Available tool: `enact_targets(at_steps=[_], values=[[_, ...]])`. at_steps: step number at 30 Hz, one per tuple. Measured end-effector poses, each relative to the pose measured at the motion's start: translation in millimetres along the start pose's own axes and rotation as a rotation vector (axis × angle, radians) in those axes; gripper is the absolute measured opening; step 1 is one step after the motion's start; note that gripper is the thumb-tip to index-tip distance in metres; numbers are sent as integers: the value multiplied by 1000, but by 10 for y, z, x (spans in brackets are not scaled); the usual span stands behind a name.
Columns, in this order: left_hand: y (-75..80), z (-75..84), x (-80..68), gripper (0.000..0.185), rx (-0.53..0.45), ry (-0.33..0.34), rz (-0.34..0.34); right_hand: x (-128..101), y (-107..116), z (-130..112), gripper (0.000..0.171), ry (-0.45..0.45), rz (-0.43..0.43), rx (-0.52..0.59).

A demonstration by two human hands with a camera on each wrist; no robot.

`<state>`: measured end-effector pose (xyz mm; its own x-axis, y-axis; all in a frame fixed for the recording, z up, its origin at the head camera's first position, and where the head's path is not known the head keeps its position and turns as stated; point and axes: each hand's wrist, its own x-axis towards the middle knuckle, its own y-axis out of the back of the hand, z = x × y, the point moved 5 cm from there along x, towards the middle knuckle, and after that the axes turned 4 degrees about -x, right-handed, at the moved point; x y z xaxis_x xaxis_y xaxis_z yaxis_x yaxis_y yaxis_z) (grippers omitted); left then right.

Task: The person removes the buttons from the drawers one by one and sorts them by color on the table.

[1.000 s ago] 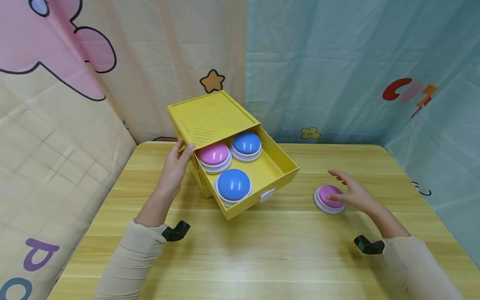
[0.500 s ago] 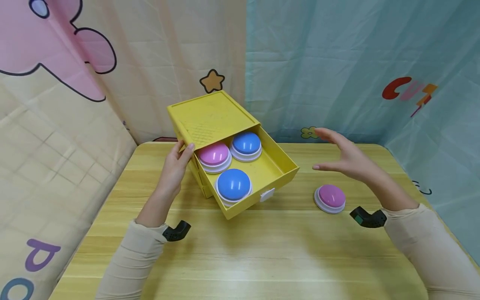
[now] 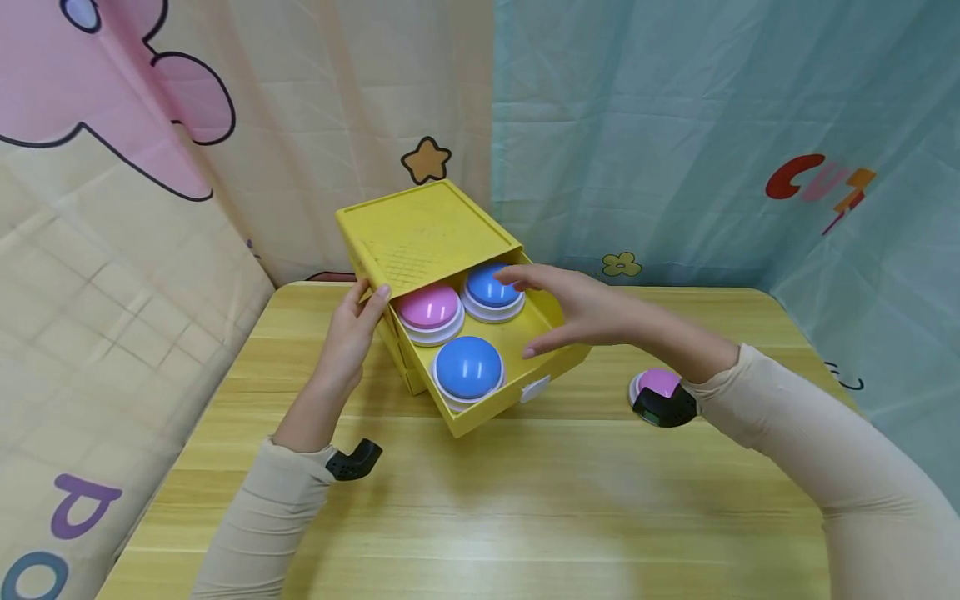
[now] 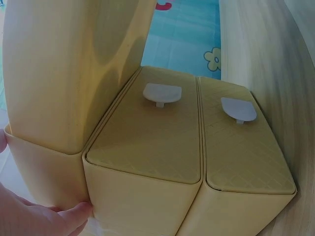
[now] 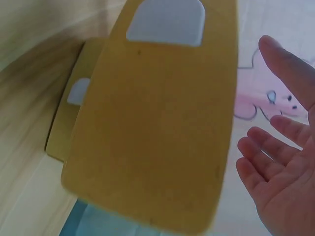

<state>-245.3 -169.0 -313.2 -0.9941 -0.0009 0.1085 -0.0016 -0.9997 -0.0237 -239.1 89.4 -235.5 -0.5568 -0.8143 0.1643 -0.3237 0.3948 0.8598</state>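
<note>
Since the earlier frames, the right hand (image 3: 581, 312) has been carried from above the table across to the open top drawer (image 3: 558, 329), while the left hand (image 3: 347, 342) has stayed where it was. Furthest left, the left hand is laid against the side of the yellow drawer cabinet (image 3: 423, 229), thumb and fingers wrapped round its near corner, apparently so that the cabinet is steadied; in the left wrist view a fingertip is seen touching the lower edge of the casing. Just right of that grip, the pink button (image 3: 427, 310) and the near blue button (image 3: 468, 371) are seated in the drawer, and the far blue button (image 3: 487, 287) lies directly under the right hand's fingertips, though contact cannot be confirmed. The right hand is held spread and relaxed, nothing being pinched, as the right wrist view confirms. Well to the right of it, behind the wrist, a second pink button (image 3: 660, 383) rests on the wooden table (image 3: 480, 500), partly hidden. The cabinet is seen to be matte plastic with a finely gridded top and pale tab handles on its lower drawers (image 4: 162, 92); the buttons are glossy domes on white bases, and the table shows a pale, smooth grain.
</note>
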Motion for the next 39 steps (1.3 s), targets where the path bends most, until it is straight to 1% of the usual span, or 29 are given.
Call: enact_targets(at_steps=[4, 8, 12, 16, 21, 26, 30, 34, 39], values=[[-5, 4, -1, 78, -13, -2, -4, 150, -171, -79, 81, 36, -86, 31], [-7, 8, -7, 77, -18, -8, -4, 247, -332, -99, 84, 3, -172, 52], [-11, 10, -12, 77, -20, -8, -5, 312, -470, -128, 81, -6, -245, 28], [-16, 11, -14, 77, -23, -11, -6, 354, -570, -148, 75, 9, -290, -11], [-13, 9, -13, 76, -23, -18, -3, 403, -623, -155, 71, 19, -319, -50], [-2, 5, -11, 75, -23, -26, 3, 429, -632, -155, 69, 27, -331, -61], [-3, -2, -10, 76, -28, -20, -1, 414, -598, -143, 70, 40, -313, -67], [-8, -11, -11, 78, -32, -6, -3, 383, -504, -144, 71, 47, -273, -79], [-5, -8, -4, 77, -34, -10, -1, 321, -279, -165, 72, 44, -183, -69]])
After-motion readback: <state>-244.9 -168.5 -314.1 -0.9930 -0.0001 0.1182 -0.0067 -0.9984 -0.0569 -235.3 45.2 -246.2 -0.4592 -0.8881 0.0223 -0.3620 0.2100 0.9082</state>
